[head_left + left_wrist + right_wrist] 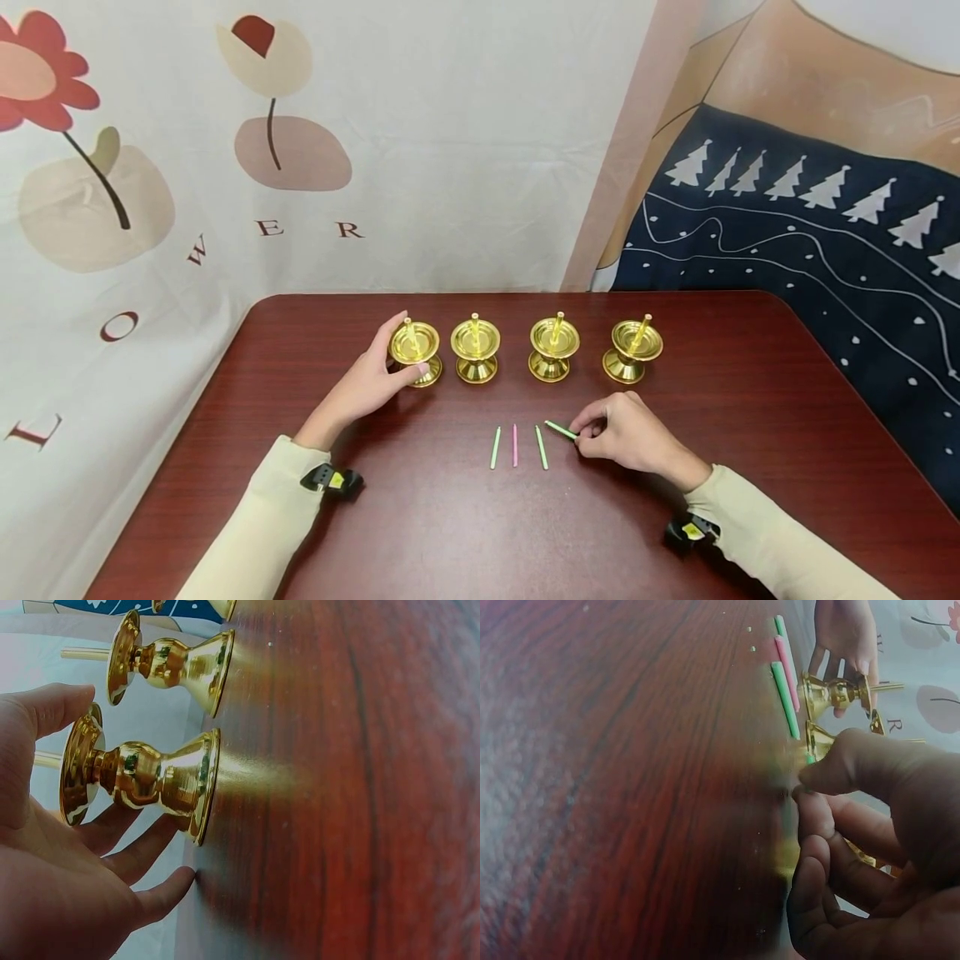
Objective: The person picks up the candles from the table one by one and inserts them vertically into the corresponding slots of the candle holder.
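Four... several gold candle holders with upright center tubes stand in a row. My left hand (369, 382) holds the leftmost candle holder (429, 375), thumb at its dish and fingers behind it; in the left wrist view its base (196, 784) rests on the table. Thumb and fingertips of my right hand (628, 435) pinch the near end of a slim green candle (558, 430), low over the table; in the right wrist view the fingers hide most of it. Left of it lie a green candle (542, 448), a pink candle (515, 447) and another green candle (495, 448).
Right of the held one stand a second candle holder (477, 371), a third (550, 368) and a fourth (624, 368). The dark red wooden table (465, 542) ends at a printed cloth (465, 208) behind.
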The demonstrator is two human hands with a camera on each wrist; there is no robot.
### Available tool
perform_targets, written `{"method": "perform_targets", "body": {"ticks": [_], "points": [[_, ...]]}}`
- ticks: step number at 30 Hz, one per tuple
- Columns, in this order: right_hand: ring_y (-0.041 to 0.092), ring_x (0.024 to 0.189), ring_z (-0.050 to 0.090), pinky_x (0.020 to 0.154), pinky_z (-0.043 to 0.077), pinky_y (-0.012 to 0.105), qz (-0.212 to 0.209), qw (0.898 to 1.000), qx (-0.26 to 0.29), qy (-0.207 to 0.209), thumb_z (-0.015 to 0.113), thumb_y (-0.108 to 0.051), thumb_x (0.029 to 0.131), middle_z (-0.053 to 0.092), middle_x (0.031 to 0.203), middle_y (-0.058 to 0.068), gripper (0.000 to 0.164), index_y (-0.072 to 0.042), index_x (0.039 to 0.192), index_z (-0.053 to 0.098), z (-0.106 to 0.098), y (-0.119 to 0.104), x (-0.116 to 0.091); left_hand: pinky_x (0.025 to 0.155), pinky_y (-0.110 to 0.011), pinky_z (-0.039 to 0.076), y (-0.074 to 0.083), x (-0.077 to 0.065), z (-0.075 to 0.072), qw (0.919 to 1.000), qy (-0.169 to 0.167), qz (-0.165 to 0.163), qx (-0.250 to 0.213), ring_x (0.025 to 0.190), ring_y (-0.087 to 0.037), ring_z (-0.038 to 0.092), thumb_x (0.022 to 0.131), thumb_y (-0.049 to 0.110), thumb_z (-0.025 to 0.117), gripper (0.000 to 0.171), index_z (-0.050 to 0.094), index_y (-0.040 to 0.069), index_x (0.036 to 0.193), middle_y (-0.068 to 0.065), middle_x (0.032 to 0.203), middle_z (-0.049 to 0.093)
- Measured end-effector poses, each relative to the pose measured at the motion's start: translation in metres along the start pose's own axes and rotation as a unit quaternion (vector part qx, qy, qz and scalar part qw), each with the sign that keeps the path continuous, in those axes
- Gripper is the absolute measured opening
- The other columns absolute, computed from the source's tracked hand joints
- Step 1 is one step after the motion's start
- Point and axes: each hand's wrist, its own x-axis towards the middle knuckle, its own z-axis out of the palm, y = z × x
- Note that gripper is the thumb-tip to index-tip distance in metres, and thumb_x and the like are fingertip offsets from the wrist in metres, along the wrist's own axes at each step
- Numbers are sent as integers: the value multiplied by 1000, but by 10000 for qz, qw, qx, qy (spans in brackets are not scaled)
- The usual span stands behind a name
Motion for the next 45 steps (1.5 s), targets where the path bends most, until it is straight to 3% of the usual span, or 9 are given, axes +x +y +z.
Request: {"method": "perform_targets", "body": {"ticks": [7, 21, 33, 45], "points": [[0, 67, 58, 63, 50, 23, -300, 9993, 9, 240, 76, 5, 74, 64, 71, -19, 21, -15, 79, 81, 5, -3, 4, 124, -63, 34, 0, 0, 0, 10000, -22, -37, 17, 154, -43, 43, 104, 27, 76, 97, 13, 12, 176, -25, 170, 38], [2, 65, 59, 62, 51, 23, -387, 9986, 269, 249, 74, 4, 74, 62, 68, -18, 22, -17, 78, 78, 15, -20, 22, 124, -62, 33, 0, 0, -1, 9999, -37, 66, -144, 153, -43, 45, 105, 22, 76, 94, 15, 8, 175, -27, 166, 42], [2, 66, 60, 63, 52, 23, -549, 9978, 296, 209, 74, 2, 75, 63, 70, -16, 20, -17, 80, 77, 25, -40, 44, 122, -57, 36, -1, 0, -1, 9996, -58, 1, -277, 151, -40, 47, 107, 19, 73, 84, 20, 3, 171, -28, 157, 51], [3, 68, 62, 66, 53, 23, -550, 9969, 548, 143, 76, -1, 75, 66, 72, -15, 17, -16, 83, 76, 33, -64, 72, 124, -58, 34, -1, 0, -2, 9988, -109, -73, -477, 153, -39, 45, 107, 21, 74, 85, 21, 4, 170, -27, 158, 49]]}}
